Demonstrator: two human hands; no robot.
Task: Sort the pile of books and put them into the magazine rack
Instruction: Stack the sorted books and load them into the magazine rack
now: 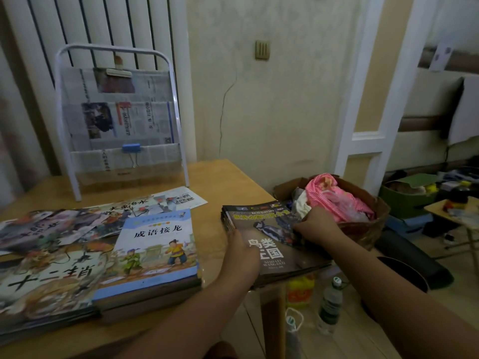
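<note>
Wooden table [207,182] by a cream wall, rack [119,117] at the back w/ newspapers in its pockets. Left hand [243,251] fingers curl round the dark stack's [269,244] near-left edge; right hand [317,225] pinches its far-right side, prob. squaring it before a lift. Stack overhangs the table edge. Blue book [158,244] and picture books [51,270] lie left, apparently sorted by size.

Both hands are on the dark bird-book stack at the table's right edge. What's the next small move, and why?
Probably lift the dark-covered bird-book stack and carry it left toward the white wire magazine rack. The left hand and right hand grip its opposite sides, it overhangs the wooden table edge, and the rack's pockets hold only newspapers.
</note>
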